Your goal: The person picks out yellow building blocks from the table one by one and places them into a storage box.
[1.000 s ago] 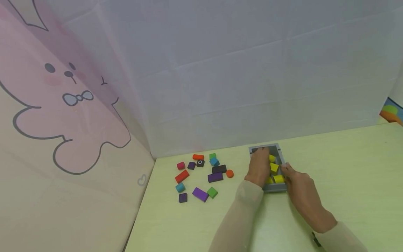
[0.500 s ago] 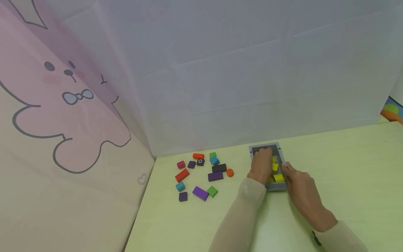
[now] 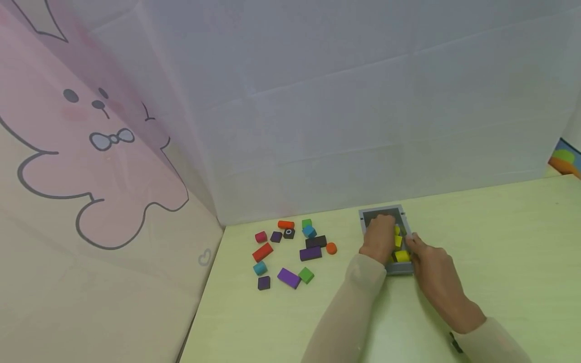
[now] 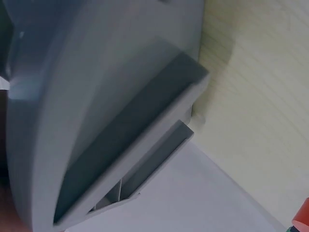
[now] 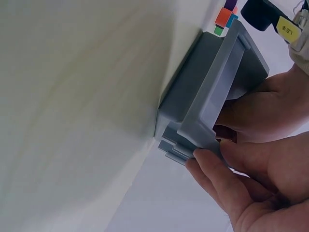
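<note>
A small grey plastic bin [image 3: 399, 268] stands on the table toward the back, with several yellow blocks [image 3: 402, 256] inside. My left hand [image 3: 380, 239] reaches down into it; its fingertips are hidden, so whether they hold a block does not show. In the left wrist view the bin's grey wall [image 4: 130, 29] fills much of the picture. My right hand [image 3: 434, 267] pinches the bin's right rim between thumb and fingers. Seen from the right wrist, the right hand's fingers [image 5: 219, 179] press on the outer side of the bin [image 5: 193, 87], close to the left hand [image 5: 270, 108].
Left of the bin, loose blocks lie scattered on the pale table [image 3: 245, 322]: a purple block [image 3: 289, 278], a green cube [image 3: 306, 275], a red block [image 3: 263, 252], an orange disc [image 3: 331, 248] and several others. A white sheet [image 3: 317, 126] hangs behind.
My left hand has shifted slightly to the right inside the bin, covering more of the yellow blocks. The right hand keeps its place on the rim.
</note>
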`<action>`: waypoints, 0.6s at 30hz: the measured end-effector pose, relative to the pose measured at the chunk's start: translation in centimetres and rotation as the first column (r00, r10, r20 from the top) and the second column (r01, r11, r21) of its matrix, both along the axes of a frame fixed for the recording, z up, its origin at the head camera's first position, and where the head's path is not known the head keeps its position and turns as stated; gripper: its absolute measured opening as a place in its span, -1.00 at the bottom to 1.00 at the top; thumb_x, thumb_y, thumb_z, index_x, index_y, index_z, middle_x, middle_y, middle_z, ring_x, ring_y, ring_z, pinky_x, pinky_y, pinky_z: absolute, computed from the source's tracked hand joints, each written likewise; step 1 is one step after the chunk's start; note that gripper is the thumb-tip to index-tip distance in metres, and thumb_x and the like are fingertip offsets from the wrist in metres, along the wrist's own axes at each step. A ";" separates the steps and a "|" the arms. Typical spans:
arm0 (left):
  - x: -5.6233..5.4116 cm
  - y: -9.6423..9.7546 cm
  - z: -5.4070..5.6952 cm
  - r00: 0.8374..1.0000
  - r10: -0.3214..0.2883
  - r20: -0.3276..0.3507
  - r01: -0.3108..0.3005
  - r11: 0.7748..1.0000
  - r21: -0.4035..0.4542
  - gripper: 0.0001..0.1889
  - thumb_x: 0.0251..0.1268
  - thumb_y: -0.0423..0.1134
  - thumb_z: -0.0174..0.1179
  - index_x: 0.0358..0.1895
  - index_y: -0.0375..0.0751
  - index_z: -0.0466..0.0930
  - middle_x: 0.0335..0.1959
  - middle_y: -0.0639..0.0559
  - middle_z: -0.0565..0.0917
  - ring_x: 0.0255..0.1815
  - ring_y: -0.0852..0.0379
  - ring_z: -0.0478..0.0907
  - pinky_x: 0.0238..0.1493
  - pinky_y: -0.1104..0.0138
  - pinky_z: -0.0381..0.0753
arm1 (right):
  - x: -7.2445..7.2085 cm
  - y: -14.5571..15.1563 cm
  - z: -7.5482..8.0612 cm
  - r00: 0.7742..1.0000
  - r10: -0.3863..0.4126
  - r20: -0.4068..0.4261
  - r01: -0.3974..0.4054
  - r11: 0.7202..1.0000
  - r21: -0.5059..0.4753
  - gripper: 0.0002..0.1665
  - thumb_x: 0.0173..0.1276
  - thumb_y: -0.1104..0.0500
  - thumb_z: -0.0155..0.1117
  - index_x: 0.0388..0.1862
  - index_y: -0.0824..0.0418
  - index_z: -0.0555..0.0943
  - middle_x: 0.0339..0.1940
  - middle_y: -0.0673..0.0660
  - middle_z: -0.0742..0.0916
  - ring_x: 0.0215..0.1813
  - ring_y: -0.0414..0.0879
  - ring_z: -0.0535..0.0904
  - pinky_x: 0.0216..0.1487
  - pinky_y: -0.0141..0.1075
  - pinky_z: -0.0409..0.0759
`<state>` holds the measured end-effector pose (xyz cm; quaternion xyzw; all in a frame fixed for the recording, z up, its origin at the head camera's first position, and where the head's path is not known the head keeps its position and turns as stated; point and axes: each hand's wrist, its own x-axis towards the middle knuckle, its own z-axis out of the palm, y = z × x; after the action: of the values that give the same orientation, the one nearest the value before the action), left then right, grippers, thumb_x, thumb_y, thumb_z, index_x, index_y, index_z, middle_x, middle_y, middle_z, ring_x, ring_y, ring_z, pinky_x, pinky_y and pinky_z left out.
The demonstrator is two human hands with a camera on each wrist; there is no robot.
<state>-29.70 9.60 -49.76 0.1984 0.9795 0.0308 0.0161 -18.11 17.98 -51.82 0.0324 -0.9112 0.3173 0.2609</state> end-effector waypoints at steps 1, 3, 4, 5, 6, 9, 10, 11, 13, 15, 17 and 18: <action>0.0 0.0 0.0 1.000 -0.001 -0.003 0.001 1.000 -0.001 -0.84 0.29 -0.38 0.47 -0.19 0.00 0.78 -0.29 0.17 0.79 -0.40 0.30 0.62 -0.45 0.46 0.57 | 0.0 0.0 0.0 1.000 0.000 0.003 0.000 1.000 0.000 -0.60 0.30 0.61 0.28 0.13 0.56 0.68 0.02 0.58 0.71 -0.68 -0.14 0.35 -0.72 -0.32 0.21; 0.0 0.1 -0.1 1.000 -0.004 -0.006 0.004 1.000 0.000 -0.86 0.31 -0.37 0.45 -0.19 -0.01 0.80 -0.27 0.18 0.80 -0.38 0.30 0.65 -0.45 0.47 0.58 | 0.0 0.1 0.1 1.000 0.001 0.005 -0.001 1.000 -0.003 -0.60 0.30 0.61 0.27 0.12 0.56 0.68 0.03 0.57 0.72 -0.67 -0.13 0.37 -0.72 -0.31 0.23; 0.0 0.1 -0.1 1.000 -0.004 -0.008 0.004 1.000 -0.002 -0.87 0.32 -0.36 0.45 -0.19 0.00 0.81 -0.27 0.18 0.81 -0.38 0.31 0.65 -0.45 0.47 0.59 | 0.0 0.0 0.1 1.000 0.002 0.005 -0.002 1.000 -0.004 -0.60 0.30 0.61 0.26 0.12 0.55 0.69 0.04 0.56 0.72 -0.67 -0.13 0.37 -0.72 -0.31 0.24; 0.1 0.1 -0.1 1.000 -0.004 -0.010 0.004 1.000 -0.004 -0.87 0.33 -0.36 0.44 -0.19 -0.01 0.81 -0.27 0.17 0.81 -0.38 0.30 0.66 -0.46 0.48 0.58 | 0.0 0.0 0.2 1.000 0.002 0.004 -0.002 1.000 -0.006 -0.61 0.30 0.61 0.27 0.11 0.54 0.70 0.01 0.56 0.73 -0.67 -0.13 0.38 -0.72 -0.31 0.26; 0.1 0.1 -0.1 1.000 -0.005 -0.012 0.005 1.000 -0.003 -0.88 0.34 -0.36 0.42 -0.19 -0.02 0.81 -0.27 0.17 0.82 -0.39 0.31 0.66 -0.47 0.48 0.58 | 0.0 0.0 0.2 1.000 0.003 0.001 -0.003 1.000 -0.006 -0.61 0.29 0.61 0.27 0.10 0.53 0.70 0.00 0.55 0.73 -0.66 -0.13 0.39 -0.72 -0.30 0.28; 0.1 0.2 -0.3 1.000 -0.006 -0.020 0.006 1.000 -0.002 -0.89 0.38 -0.36 0.40 -0.21 -0.03 0.82 -0.31 0.17 0.81 -0.44 0.32 0.62 -0.50 0.49 0.56 | 0.0 0.0 0.3 1.000 0.009 0.000 -0.009 1.000 -0.007 -0.62 0.29 0.62 0.27 0.08 0.50 0.71 0.00 0.55 0.73 -0.65 -0.14 0.38 -0.72 -0.26 0.32; 0.1 0.3 -0.3 1.000 -0.004 -0.021 0.004 1.000 0.000 -0.90 0.39 -0.35 0.39 -0.22 -0.02 0.82 -0.32 0.17 0.81 -0.46 0.33 0.60 -0.50 0.49 0.56 | 0.0 0.0 0.3 1.000 0.010 0.001 -0.010 1.000 -0.008 -0.62 0.28 0.62 0.28 0.07 0.50 0.71 0.01 0.55 0.73 -0.65 -0.14 0.39 -0.72 -0.24 0.34; 0.1 0.3 -0.3 1.000 -0.003 -0.021 0.004 1.000 0.003 -0.89 0.39 -0.35 0.39 -0.23 -0.03 0.82 -0.33 0.17 0.80 -0.48 0.33 0.57 -0.51 0.49 0.55 | 0.0 0.0 0.3 1.000 0.010 0.001 -0.010 1.000 -0.008 -0.62 0.27 0.62 0.29 0.07 0.49 0.70 0.01 0.55 0.73 -0.65 -0.13 0.41 -0.72 -0.24 0.35; 0.1 0.3 -0.3 1.000 0.000 -0.020 0.001 1.000 0.008 -0.89 0.40 -0.35 0.38 -0.24 -0.02 0.82 -0.35 0.18 0.80 -0.50 0.34 0.54 -0.51 0.50 0.54 | 0.1 0.0 0.4 1.000 0.010 0.001 -0.010 1.000 -0.008 -0.62 0.26 0.62 0.30 0.06 0.49 0.71 0.05 0.54 0.72 -0.64 -0.13 0.42 -0.71 -0.24 0.36; 0.1 0.3 -0.3 1.000 -0.003 -0.022 0.003 1.000 0.010 -0.89 0.40 -0.35 0.38 -0.25 -0.02 0.82 -0.35 0.18 0.80 -0.51 0.35 0.53 -0.51 0.51 0.53 | 0.2 0.0 0.4 1.000 0.007 0.000 -0.007 1.000 -0.008 -0.62 0.26 0.62 0.31 0.06 0.48 0.71 0.08 0.53 0.72 -0.64 -0.12 0.44 -0.71 -0.25 0.36; 0.2 0.3 -0.3 1.000 -0.010 -0.021 0.010 1.000 0.011 -0.89 0.40 -0.36 0.38 -0.25 -0.03 0.81 -0.35 0.18 0.80 -0.51 0.34 0.53 -0.51 0.50 0.53 | 0.2 0.0 0.4 1.000 0.007 0.002 -0.007 1.000 -0.010 -0.62 0.27 0.62 0.31 0.06 0.48 0.71 0.10 0.53 0.71 -0.65 -0.09 0.46 -0.71 -0.23 0.36; 0.2 0.3 -0.4 1.000 -0.016 -0.025 0.016 1.000 0.011 -0.89 0.40 -0.36 0.38 -0.25 -0.04 0.82 -0.35 0.17 0.80 -0.51 0.34 0.55 -0.52 0.50 0.53 | 0.2 0.0 0.5 1.000 0.006 0.004 -0.006 1.000 -0.011 -0.62 0.27 0.61 0.31 0.07 0.49 0.71 0.10 0.53 0.71 -0.64 -0.02 0.53 -0.71 -0.20 0.41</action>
<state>-29.55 9.86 -50.12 0.2065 0.9779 0.0337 0.0028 -17.88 18.03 -51.37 0.0328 -0.9098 0.3231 0.2582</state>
